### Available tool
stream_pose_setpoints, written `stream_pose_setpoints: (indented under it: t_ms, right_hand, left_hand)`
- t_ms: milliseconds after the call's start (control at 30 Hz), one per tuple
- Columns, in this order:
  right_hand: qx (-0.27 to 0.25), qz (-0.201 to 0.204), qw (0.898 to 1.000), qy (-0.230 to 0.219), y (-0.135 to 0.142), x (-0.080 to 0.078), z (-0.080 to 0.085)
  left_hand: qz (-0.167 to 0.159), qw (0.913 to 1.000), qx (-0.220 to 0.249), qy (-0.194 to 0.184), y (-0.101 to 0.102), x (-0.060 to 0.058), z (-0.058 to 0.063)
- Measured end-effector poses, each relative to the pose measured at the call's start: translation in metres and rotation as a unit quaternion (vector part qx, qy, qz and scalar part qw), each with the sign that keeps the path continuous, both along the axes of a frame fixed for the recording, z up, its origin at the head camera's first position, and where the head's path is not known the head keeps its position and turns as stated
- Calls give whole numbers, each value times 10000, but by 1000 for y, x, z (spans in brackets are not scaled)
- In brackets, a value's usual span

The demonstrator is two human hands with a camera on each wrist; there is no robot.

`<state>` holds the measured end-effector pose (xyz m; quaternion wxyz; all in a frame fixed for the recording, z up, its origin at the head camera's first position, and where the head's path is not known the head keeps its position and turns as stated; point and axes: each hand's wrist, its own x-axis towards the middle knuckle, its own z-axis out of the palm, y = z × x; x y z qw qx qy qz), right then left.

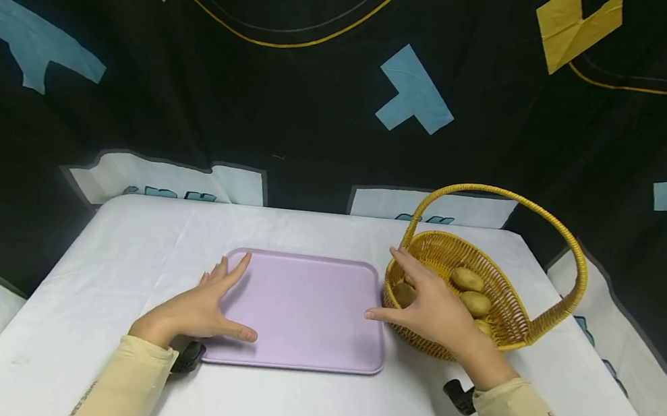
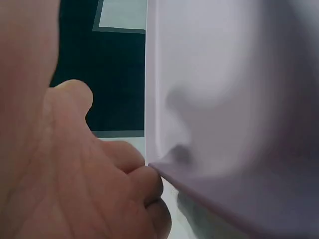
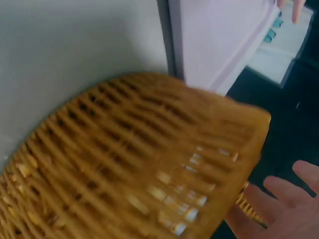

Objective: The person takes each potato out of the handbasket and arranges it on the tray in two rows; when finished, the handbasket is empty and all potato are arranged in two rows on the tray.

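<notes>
A flat lilac tray (image 1: 304,313) lies on the white table. My left hand (image 1: 197,309) is at its left edge with thumb and fingers spread. In the left wrist view that hand (image 2: 94,184) has its fingers right by a tray corner. To the right of the tray stands a yellow wicker basket (image 1: 504,297) with a tall arched handle, holding several potatoes (image 1: 474,304). My right hand (image 1: 441,311) reaches over the basket's near left side, thumb apart from the extended fingers, and hides part of the contents. The right wrist view shows the woven wall close up.
The white cloth-covered table (image 1: 282,409) extends around the tray and basket. Behind it hangs a black cloth (image 1: 294,116) with blue and yellow patches. The basket handle (image 1: 578,261) arches high on the right.
</notes>
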<state>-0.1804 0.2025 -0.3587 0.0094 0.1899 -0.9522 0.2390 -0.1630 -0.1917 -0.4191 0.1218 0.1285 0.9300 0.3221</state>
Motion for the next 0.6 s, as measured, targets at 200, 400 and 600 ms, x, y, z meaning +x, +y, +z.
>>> stream_pose_setpoints:
  t_ms: [200, 400, 600]
  right_hand:
    - [-437, -216, 9979, -421, 17, -10, 3]
    - [-521, -442, 9935, -910, 34, -20, 8]
    - [-505, -389, 9915, -1134, 49, -26, 7]
  left_hand:
    - [-271, 9991, 194, -266, -9, 2, 4]
    - [-516, 9968, 497, -363, -24, 0, 5]
    - [-454, 9951, 626, -625, -40, 1, 0]
